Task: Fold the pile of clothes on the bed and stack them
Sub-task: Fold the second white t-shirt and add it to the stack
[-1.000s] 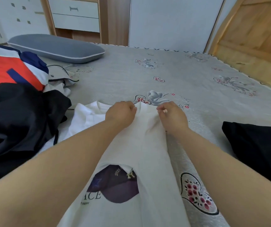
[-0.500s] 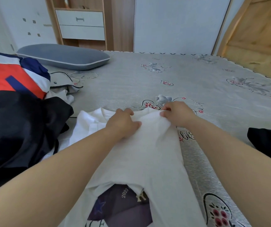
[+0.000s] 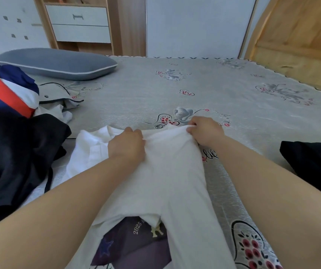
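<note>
Both arms stretched forward over a white T-shirt [image 3: 167, 177] laid lengthwise on the grey flower-printed bed [image 3: 204, 88], directly in front. Left hand [image 3: 126, 145] curled tight on the shirt's far edge, fabric bunched under the fingers; right hand [image 3: 206, 131] pinching the same far edge just to the right, thumb and fingertips closed on a raised ridge of cloth. Between the two hands, a taut white fold lifted slightly off the sheet. Right-hand side of the shirt folded inward over the middle, partly covering a dark purple print [image 3: 132, 243] with "2025" legible near the bottom of the view. Shirt's left part, with what looks like a sleeve, spread flat beyond the left wrist. At far left, touching or just beside the shirt, a heap of unfolded clothes: a black garment [image 3: 16, 152] in front, a red, white and navy one [image 3: 4, 90] behind it, pale pieces further back. At the right edge, well apart from the shirt, another black garment [image 3: 314, 166], lying flat. Grey pillow [image 3: 57, 63] near the bed's far left corner; wooden drawers [image 3: 78, 24] behind it.
</note>
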